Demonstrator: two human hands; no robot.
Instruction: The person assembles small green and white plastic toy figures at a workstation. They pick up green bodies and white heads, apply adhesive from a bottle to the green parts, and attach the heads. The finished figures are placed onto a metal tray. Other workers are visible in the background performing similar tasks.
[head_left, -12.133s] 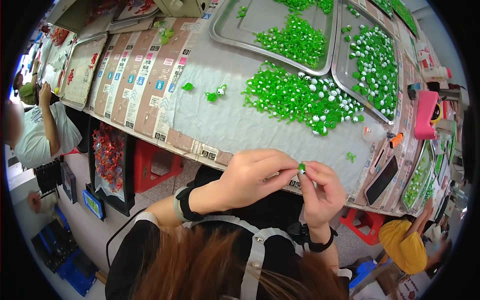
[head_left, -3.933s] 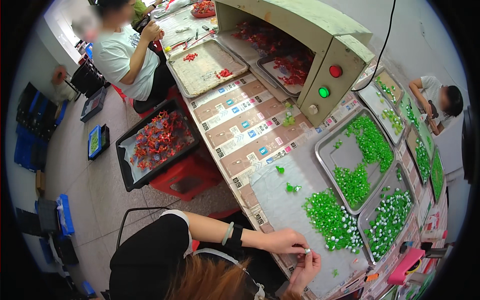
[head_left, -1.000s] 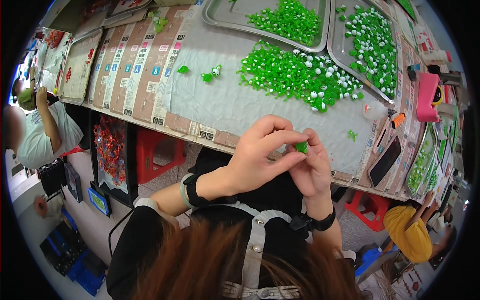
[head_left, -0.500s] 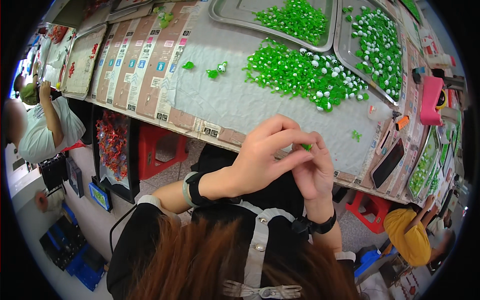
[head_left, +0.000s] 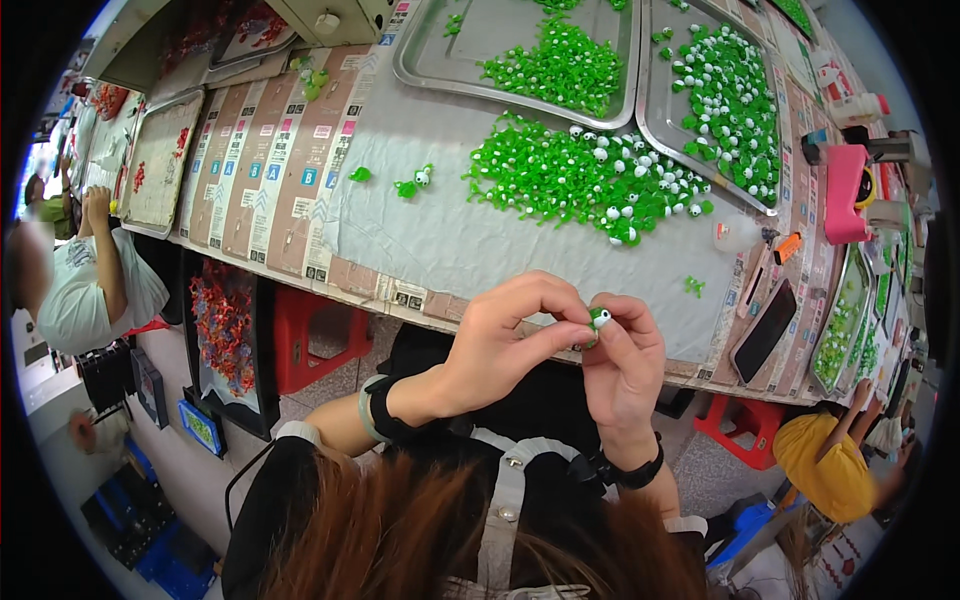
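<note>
Pinching one small green piece (head_left: 597,319) between them, left hand (head_left: 500,345) and right hand (head_left: 625,365) apparently hide most of it.

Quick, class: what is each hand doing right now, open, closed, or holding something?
Left hand: closed, fingertips pinching the small green and white piece.
Right hand: closed, pinching the same piece from the other side.
</note>
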